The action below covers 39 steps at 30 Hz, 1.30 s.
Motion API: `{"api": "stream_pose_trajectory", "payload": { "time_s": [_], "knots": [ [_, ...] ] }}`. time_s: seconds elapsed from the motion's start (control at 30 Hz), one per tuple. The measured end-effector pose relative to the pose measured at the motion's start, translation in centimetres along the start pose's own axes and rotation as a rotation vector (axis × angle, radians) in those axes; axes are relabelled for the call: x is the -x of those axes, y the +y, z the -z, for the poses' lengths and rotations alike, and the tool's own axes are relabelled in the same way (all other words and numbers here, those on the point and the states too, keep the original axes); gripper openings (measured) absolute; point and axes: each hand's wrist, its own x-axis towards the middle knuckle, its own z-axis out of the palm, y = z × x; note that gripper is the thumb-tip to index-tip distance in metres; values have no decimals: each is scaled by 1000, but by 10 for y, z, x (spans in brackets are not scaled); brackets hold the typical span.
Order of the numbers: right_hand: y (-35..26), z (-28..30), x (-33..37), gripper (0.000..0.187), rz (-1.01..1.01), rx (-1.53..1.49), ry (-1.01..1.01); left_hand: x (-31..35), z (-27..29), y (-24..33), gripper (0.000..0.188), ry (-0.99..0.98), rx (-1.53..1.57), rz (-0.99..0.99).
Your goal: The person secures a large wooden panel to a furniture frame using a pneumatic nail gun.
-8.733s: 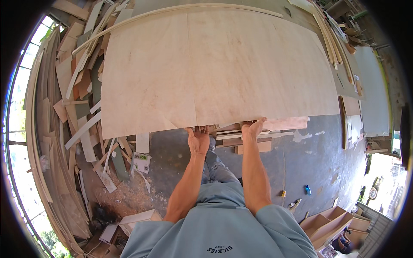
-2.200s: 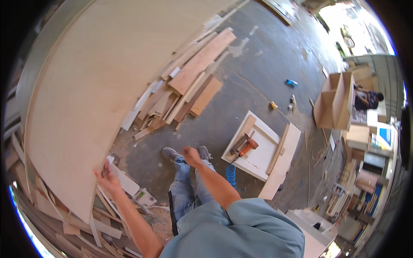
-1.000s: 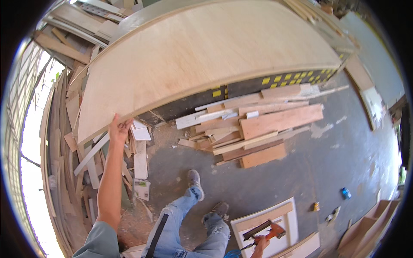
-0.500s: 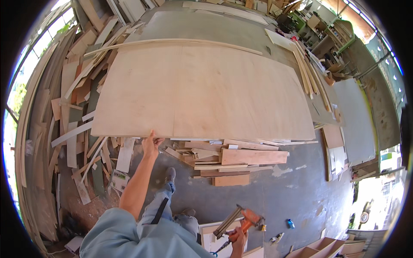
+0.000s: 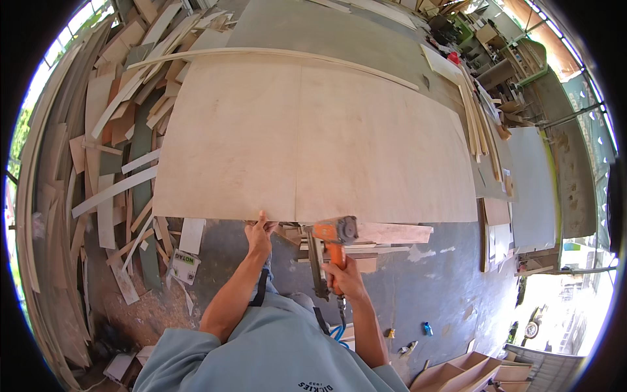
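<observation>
Shirt: blue-grey [image 5: 261,356], closest to me, on the near side of the plywood panel [image 5: 313,137].
Hose: blue air hose [image 5: 339,336], low, between shirt and panel; upper end runs to the nail gun [image 5: 332,230].
Right hand: [image 5: 346,277], just short of the panel's near edge; fingers wrapped around the nail gun's handle, no gap I can see.
Nail gun: orange, grey-capped, magazine angled down to the left; its head overlaps the panel's near edge in my view, contact I can't tell.
Left hand: [image 5: 259,238], at the panel's near edge, left of its midline; one digit on top, others curled at or under the edge, so a part-closed pinch. Pressure unclear.
Panel: straight ahead of both hands, flat-looking, long axis left to right across the body.
Key relation: near long edge faces both hands; left is nearer, touching it; right sits slightly back with the gun, right of left.
Scrap boards: [image 5: 395,232], on the floor, partly hidden by the panel's near edge.
Offcuts: messy pile [image 5: 108,166] off the panel's left end.
Long strip: [image 5: 274,53], along the panel's far edge.
Grey sheet: [image 5: 294,25], beyond the panel.
</observation>
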Motion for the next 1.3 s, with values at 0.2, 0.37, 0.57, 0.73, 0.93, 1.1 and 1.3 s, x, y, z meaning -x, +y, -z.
{"api": "stream_pose_trajectory", "payload": {
  "time_s": [0.2, 0.37, 0.57, 0.73, 0.93, 1.1, 1.3],
  "knots": [
    [-17, -23, -27, 22, -23, 133, -30, 3, -1, 5, 37, -17, 37, 46],
    [-20, -25, -38, 22, 7, 144, -53, 2, 1, 5, 35, -25, 43, 64],
    [-16, -23, -44, 23, -25, 167, -49, 3, 0, 4, 34, -22, 45, 79],
    [-15, -24, -47, 22, -14, 164, -46, 2, 2, 2, 35, -23, 36, 85],
    [-17, -27, -46, 21, -22, 179, -33, 4, 0, 4, 33, 4, 17, 89],
    [-12, -27, -46, 23, -19, 226, -16, 7, -4, 5, 33, 0, 19, 64],
    [-9, -29, -49, 23, 8, 234, -16, 1, 2, -1, 29, -4, 8, 40]
  ]
}}
